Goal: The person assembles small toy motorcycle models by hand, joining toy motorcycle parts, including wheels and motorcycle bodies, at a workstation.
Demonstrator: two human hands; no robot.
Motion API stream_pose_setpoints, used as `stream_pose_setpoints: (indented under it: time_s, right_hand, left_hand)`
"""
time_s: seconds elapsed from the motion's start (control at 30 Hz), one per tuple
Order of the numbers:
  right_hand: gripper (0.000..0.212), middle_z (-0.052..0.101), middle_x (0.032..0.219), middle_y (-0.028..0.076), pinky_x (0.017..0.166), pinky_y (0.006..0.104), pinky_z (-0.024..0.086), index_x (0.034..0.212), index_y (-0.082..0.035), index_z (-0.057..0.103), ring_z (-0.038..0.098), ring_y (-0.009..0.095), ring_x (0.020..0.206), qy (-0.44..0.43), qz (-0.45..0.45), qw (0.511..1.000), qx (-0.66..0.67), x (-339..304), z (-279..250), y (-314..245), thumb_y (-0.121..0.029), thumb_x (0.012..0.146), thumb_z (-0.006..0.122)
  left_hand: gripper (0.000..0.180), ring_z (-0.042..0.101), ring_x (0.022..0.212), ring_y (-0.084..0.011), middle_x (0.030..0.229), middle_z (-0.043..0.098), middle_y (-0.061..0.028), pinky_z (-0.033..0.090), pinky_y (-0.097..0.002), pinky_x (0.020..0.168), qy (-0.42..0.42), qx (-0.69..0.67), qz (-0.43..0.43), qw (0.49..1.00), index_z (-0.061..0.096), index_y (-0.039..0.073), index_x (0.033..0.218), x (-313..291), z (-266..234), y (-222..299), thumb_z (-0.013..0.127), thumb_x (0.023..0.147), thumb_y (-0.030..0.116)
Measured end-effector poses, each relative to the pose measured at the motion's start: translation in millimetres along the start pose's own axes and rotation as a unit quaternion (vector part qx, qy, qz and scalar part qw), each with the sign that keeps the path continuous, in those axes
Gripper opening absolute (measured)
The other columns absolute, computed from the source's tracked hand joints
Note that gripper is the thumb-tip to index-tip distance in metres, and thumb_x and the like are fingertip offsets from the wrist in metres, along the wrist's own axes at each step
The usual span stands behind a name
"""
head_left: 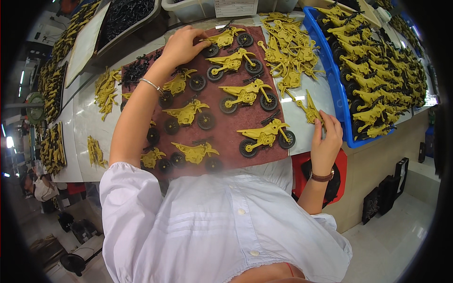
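Note:
On a dark red cloth (226, 120) several toy motorcycles are laid out in rows, with yellow bodies and black wheels. My left hand (186, 45) reaches across to the far row, fingers closed at the rear end of the farthest toy motorcycle (228, 37), beside its back wheel. Nearer on the right side of the cloth lies another toy motorcycle (264, 136) with both wheels at its ends. To the right, on the white tabletop, my right hand (328, 139) pinches the near end of a yellow motorcycle frame part (309, 109) between thumb and fingers.
Loose yellow parts (290, 49) are heaped beyond my right hand. A blue tray (346, 127) packed with toy motorcycles stands at the right. Small black parts (137, 68) lie on the cloth's far left, below a grey bin (153, 21) of black pieces. A red stool (337, 193) sits below the table edge.

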State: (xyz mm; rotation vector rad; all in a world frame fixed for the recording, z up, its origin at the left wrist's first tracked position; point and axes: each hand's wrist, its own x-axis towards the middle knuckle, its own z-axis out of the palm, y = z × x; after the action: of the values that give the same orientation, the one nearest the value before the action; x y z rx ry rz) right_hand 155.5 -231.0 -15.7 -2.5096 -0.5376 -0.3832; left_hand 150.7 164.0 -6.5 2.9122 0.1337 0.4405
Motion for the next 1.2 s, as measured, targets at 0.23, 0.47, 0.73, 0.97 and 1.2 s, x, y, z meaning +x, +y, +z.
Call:
stream_pose_setpoints:
  time_s: [0.23, 0.47, 0.73, 0.97, 1.2]
  right_hand:
    - [0.019, 0.057, 0.095, 0.015, 0.078, 0.0379, 0.042, 0.097, -0.001, 0.062, 0.054, 0.031, 0.088, 0.014, 0.006, 1.000, 0.024, -1, 3, 3, -0.008, 0.080, 0.059]
    - [0.018, 0.059, 0.094, 0.015, 0.077, 0.0372, 0.043, 0.095, -0.001, 0.064, 0.055, 0.030, 0.087, 0.043, -0.011, 0.999, 0.026, 0, 13, 1, -0.009, 0.079, 0.061]
    - [0.019, 0.061, 0.094, 0.013, 0.074, 0.0339, 0.046, 0.094, -0.002, 0.065, 0.058, 0.027, 0.085, 0.106, -0.039, 0.986, 0.121, 16, 5, -27, -0.007, 0.076, 0.065]
    - [0.024, 0.062, 0.093, 0.013, 0.072, 0.0304, 0.047, 0.091, 0.000, 0.065, 0.059, 0.025, 0.083, 0.038, -0.204, 0.937, 0.282, 28, -3, -93, 0.000, 0.068, 0.070]
    - [0.024, 0.059, 0.092, 0.013, 0.067, 0.0306, 0.047, 0.086, 0.000, 0.065, 0.056, 0.026, 0.079, -0.048, -0.292, 0.915, 0.275, 22, -1, -111, 0.001, 0.063, 0.070]
  left_hand:
    - [0.017, 0.053, 0.074, -0.0068, 0.084, 0.055, 0.0023, 0.045, -0.0229, 0.068, -0.134, -0.361, -0.138, 0.913, 0.055, 0.005, 0.095, 10, -9, 1, 0.056, 0.086, 0.019]
    - [0.016, 0.055, 0.075, -0.0039, 0.086, 0.056, 0.0022, 0.047, -0.0201, 0.067, -0.036, -0.661, -0.220, 0.717, 0.050, 0.008, 0.095, 15, 4, 4, 0.049, 0.091, 0.023]
    - [0.016, 0.058, 0.078, -0.0068, 0.090, 0.057, -0.0005, 0.051, -0.0245, 0.067, -0.036, -0.715, -0.181, 0.674, 0.050, 0.006, 0.099, -19, -44, 33, 0.047, 0.092, 0.021]
    - [0.018, 0.061, 0.081, -0.0125, 0.087, 0.056, -0.0016, 0.054, -0.0364, 0.075, -0.137, -0.775, -0.255, 0.562, 0.048, 0.005, 0.100, -101, -52, 99, 0.044, 0.093, 0.021]
    - [0.014, 0.061, 0.086, -0.0156, 0.099, 0.056, -0.0064, 0.055, -0.0366, 0.073, -0.109, -0.802, -0.244, 0.533, 0.044, 0.005, 0.102, -133, -50, 116, 0.040, 0.093, 0.015]
